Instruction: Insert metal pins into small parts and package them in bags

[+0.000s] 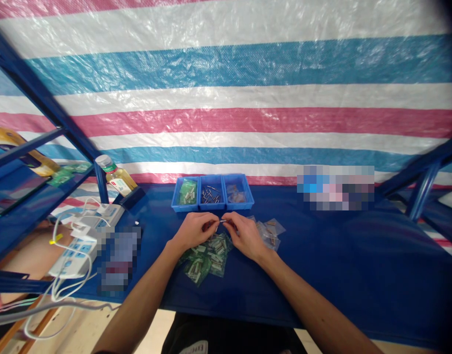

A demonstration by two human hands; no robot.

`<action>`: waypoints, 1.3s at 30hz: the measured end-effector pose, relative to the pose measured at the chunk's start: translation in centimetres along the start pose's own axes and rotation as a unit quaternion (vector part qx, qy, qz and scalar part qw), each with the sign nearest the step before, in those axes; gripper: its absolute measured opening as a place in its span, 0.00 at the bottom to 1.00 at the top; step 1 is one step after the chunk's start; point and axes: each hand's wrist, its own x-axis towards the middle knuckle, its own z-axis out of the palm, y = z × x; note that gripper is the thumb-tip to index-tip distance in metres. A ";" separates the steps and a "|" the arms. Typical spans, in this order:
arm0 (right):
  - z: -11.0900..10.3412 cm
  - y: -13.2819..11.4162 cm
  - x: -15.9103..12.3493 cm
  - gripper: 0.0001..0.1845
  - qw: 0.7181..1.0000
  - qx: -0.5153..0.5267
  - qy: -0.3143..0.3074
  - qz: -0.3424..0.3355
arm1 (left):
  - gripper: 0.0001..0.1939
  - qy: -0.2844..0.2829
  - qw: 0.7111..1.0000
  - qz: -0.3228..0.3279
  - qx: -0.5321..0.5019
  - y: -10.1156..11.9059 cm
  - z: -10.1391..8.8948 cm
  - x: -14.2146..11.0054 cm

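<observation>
My left hand (192, 230) and my right hand (245, 235) meet over the blue tabletop (321, 255), their fingertips closed on a small metal pin (222, 221). The fingers hide most of the pin. Just below my hands lies a heap of small green-tinted plastic bags (207, 258) holding pale parts. Beside my right hand are several clear bags (270, 233) of copper-coloured parts. Straight ahead stands a blue three-compartment tray (212, 192), with a green bag, metal pins and small copper-coloured parts in its separate compartments.
White power strips (74, 258) and tangled white cables lie at the left table edge. Nearby stand a plastic bottle (117, 176) and a blurred object (118, 258). Another blurred object (335, 187) sits at the back right. Blue shelf frames (45, 98) flank the table before a striped tarpaulin (248, 123).
</observation>
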 end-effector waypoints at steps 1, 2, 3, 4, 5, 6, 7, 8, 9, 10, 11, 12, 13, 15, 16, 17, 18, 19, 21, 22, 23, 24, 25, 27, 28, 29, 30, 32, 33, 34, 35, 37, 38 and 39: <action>0.0 0.0 0.0 0.09 1.000 -0.002 -0.003 -0.004 | 0.09 0.001 1.000 -0.001 0.000 0.0 0.0 0.0; 0.0 -0.1 0.0 0.09 1.000 -0.006 -0.005 -0.005 | 0.09 0.002 1.000 -0.001 0.000 0.0 0.0 0.0; -0.1 -0.1 0.1 0.10 1.000 -0.011 -0.006 -0.004 | 0.09 0.002 1.000 -0.001 -0.001 -0.1 0.1 0.0; 0.0 -0.1 0.1 0.09 1.000 -0.015 -0.005 -0.002 | 0.09 0.001 1.000 0.000 -0.002 -0.1 0.1 0.0; 0.0 0.0 0.1 0.09 1.000 -0.018 -0.003 0.002 | 0.09 0.001 1.000 0.000 -0.004 -0.1 0.1 -0.1; 0.0 0.0 0.1 0.09 1.000 -0.023 -0.002 0.006 | 0.10 0.001 1.000 0.000 -0.006 -0.1 0.1 -0.1; 0.0 0.0 0.1 0.10 1.000 -0.028 0.000 0.010 | 0.10 0.002 1.000 -0.001 -0.007 -0.1 0.1 -0.1; 0.0 0.0 0.1 0.10 0.999 -0.033 0.001 0.014 | 0.10 0.003 1.000 -0.002 -0.007 -0.1 0.1 -0.1; 0.0 0.1 0.1 0.10 0.999 -0.038 0.003 0.018 | 0.11 0.003 1.000 -0.003 -0.007 -0.1 0.1 0.0; 0.0 0.1 0.0 0.11 0.999 -0.041 0.005 0.020 | 0.11 0.004 1.000 -0.004 -0.007 -0.1 0.1 0.0; 0.0 0.1 0.0 0.11 0.999 -0.043 0.007 0.023 | 0.11 0.003 1.000 -0.005 -0.008 0.0 0.1 0.0; 0.1 0.2 0.0 0.11 0.999 -0.041 0.011 0.024 | 0.10 0.002 1.000 -0.006 -0.008 0.0 0.1 0.0; 0.1 0.2 0.0 0.10 0.999 -0.035 0.012 0.023 | 0.10 0.001 1.000 -0.007 -0.008 0.0 0.1 0.0; 0.1 0.2 0.0 0.08 1.000 -0.022 0.015 0.017 | 0.10 0.000 1.000 -0.008 -0.009 0.0 0.1 0.0; 0.1 0.2 0.0 0.08 1.000 -0.017 0.013 0.012 | 0.09 0.000 1.000 -0.009 -0.010 0.0 0.1 0.0; 0.1 0.2 0.0 0.08 1.000 -0.015 0.011 0.008 | 0.09 -0.001 1.000 -0.011 -0.011 0.0 0.1 0.0; 0.1 0.2 0.0 0.08 1.000 -0.014 0.008 0.005 | 0.09 -0.002 1.000 -0.012 -0.011 0.1 0.1 0.0; 0.1 0.2 0.0 0.09 1.000 -0.015 0.007 0.005 | 0.09 -0.003 1.000 -0.012 -0.011 0.1 0.1 0.0; 0.0 0.1 0.0 0.10 1.000 -0.018 0.005 0.008 | 0.09 -0.005 1.000 -0.012 -0.012 0.1 0.1 0.0; 0.0 0.1 0.1 0.10 1.000 -0.021 0.007 0.012 | 0.09 -0.005 1.000 -0.012 -0.012 0.1 0.1 0.0; -0.1 0.0 0.1 0.10 0.999 -0.026 0.008 0.017 | 0.09 -0.004 1.000 -0.012 -0.013 0.1 0.1 0.0; -0.1 0.0 0.1 0.10 0.999 -0.031 0.009 0.022 | 0.09 -0.003 1.000 -0.012 -0.014 0.1 0.1 0.0; -0.2 0.0 0.1 0.11 0.999 -0.037 0.010 0.026 | 0.09 -0.003 1.000 -0.012 -0.015 0.1 0.1 0.0; -0.3 0.0 0.1 0.12 0.999 -0.040 0.011 0.029 | 0.08 -0.002 1.000 -0.012 -0.016 0.1 0.1 0.0; -0.3 0.1 0.1 0.10 0.999 -0.036 0.009 0.026 | 0.08 -0.001 1.000 -0.011 -0.016 0.1 0.1 0.0; -0.3 0.1 0.1 0.09 0.999 -0.028 0.007 0.022 | 0.09 -0.001 1.000 -0.011 -0.015 0.0 0.1 0.0; -0.3 0.1 0.0 0.07 1.000 -0.020 0.004 0.016 | 0.09 -0.001 1.000 -0.011 -0.014 0.0 0.1 0.0; -0.2 0.1 0.0 0.08 1.000 -0.011 -0.001 0.007 | 0.08 -0.001 1.000 -0.011 -0.013 -0.1 0.1 0.0; -0.2 0.1 0.0 0.08 1.000 -0.012 -0.003 0.006 | 0.08 -0.002 1.000 -0.010 -0.014 -0.1 0.1 0.0; -0.1 0.1 0.0 0.08 1.000 -0.015 -0.004 0.007 | 0.08 -0.002 1.000 -0.010 -0.014 -0.1 0.1 0.0; -0.1 0.1 0.0 0.08 1.000 -0.019 -0.004 0.009 | 0.08 -0.002 1.000 -0.009 -0.015 -0.1 0.1 0.0; -0.2 0.1 0.1 0.08 1.000 -0.027 -0.002 0.016 | 0.08 0.000 1.000 -0.008 -0.016 -0.1 0.1 0.0; -0.2 0.1 0.1 0.08 0.999 -0.030 -0.001 0.019 | 0.08 0.000 1.000 -0.007 -0.016 -0.1 0.1 0.0; -0.2 0.1 0.1 0.08 0.999 -0.033 0.001 0.022 | 0.08 0.001 1.000 -0.006 -0.016 0.0 0.0 0.0</action>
